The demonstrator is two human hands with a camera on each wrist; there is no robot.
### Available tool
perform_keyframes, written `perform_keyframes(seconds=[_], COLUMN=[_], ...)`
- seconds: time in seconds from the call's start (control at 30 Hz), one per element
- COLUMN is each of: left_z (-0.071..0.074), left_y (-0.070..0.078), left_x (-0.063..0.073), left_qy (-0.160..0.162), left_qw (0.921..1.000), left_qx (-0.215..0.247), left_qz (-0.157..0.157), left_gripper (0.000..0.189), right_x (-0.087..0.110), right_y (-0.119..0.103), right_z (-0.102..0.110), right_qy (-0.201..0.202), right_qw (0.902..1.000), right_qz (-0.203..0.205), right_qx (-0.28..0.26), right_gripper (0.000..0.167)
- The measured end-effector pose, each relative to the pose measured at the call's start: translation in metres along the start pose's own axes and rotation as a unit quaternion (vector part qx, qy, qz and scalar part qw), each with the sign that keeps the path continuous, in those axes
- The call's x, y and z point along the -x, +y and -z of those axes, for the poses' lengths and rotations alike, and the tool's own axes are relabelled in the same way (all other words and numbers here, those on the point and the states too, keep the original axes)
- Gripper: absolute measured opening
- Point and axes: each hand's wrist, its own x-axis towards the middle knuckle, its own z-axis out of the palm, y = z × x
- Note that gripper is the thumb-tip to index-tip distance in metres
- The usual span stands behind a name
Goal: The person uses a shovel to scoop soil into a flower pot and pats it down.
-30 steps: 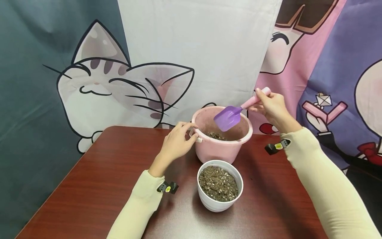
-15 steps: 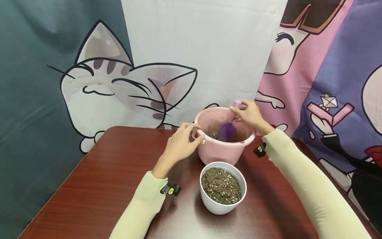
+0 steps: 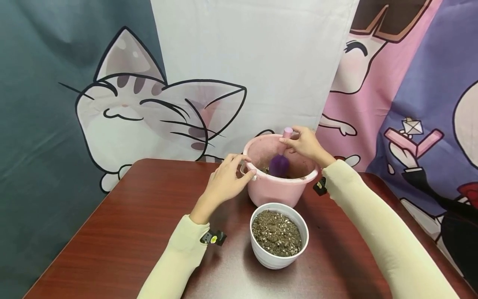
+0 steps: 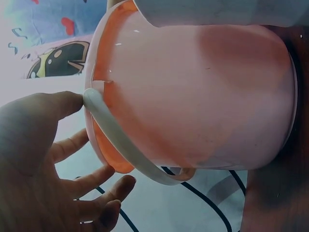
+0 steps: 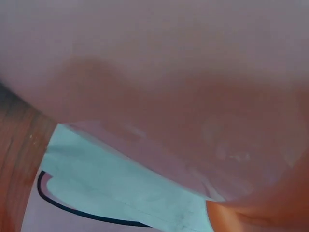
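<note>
My right hand (image 3: 306, 143) grips the pink handle of a small trowel (image 3: 279, 166). Its purple blade points down inside a pink bucket (image 3: 276, 192), its tip hidden behind the front rim, where a little dark soil shows. At the bucket's left rim, my left hand (image 3: 225, 180) holds on with thumb and fingertips. The left wrist view has that thumb at the rim beside the white bail handle (image 4: 128, 150), fingers spread on the other side. The bucket's wall (image 5: 145, 63) fills most of the right wrist view, where the right hand's grip is hidden.
A white pot (image 3: 274, 262) full of potting soil (image 3: 276, 232) with pale flecks stands just in front of the bucket. Both sit on a reddish-brown table (image 3: 123, 232). Behind hangs a printed cloth (image 3: 280, 62) with cartoon figures, close to the table's back edge.
My right hand has lowered the trowel from above the bucket into it and moved left, tipping the handle more upright. The left hand stays at the rim.
</note>
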Motion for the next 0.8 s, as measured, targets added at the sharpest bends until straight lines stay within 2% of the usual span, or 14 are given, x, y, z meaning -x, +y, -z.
perform_keyframes(seconds=[0.13, 0.27, 0.5, 0.6, 0.7, 0.8], left_z=[0.000, -0.001, -0.001, -0.002, -0.003, -0.005], left_y=[0.000, -0.001, -0.006, -0.008, -0.010, -0.012], left_x=[-0.001, -0.002, -0.004, -0.005, -0.006, -0.007], left_qy=[-0.003, -0.008, -0.029, -0.032, -0.032, -0.032], left_qw=[1.0000, 0.9998, 0.9983, 0.9970, 0.9961, 0.9951], left_qx=[0.006, 0.017, 0.051, 0.070, 0.082, 0.093], left_qz=[0.001, 0.003, -0.001, -0.002, -0.005, -0.010], left_gripper=[0.040, 0.038, 0.039, 0.039, 0.039, 0.037], right_x=[-0.002, -0.002, -0.002, -0.004, -0.005, -0.006], right_y=[0.002, 0.003, 0.003, 0.002, 0.003, 0.004], right_z=[-0.003, -0.005, -0.009, -0.011, -0.012, -0.011], right_qy=[-0.024, -0.038, -0.054, -0.105, -0.150, -0.154], right_qw=[0.9992, 0.9968, 0.9769, 0.9699, 0.9662, 0.9689], right_qz=[-0.005, -0.008, -0.007, 0.015, 0.028, 0.014], right_qx=[0.033, 0.070, 0.207, 0.219, 0.208, 0.193], right_gripper=[0.036, 0.034, 0.035, 0.033, 0.027, 0.028])
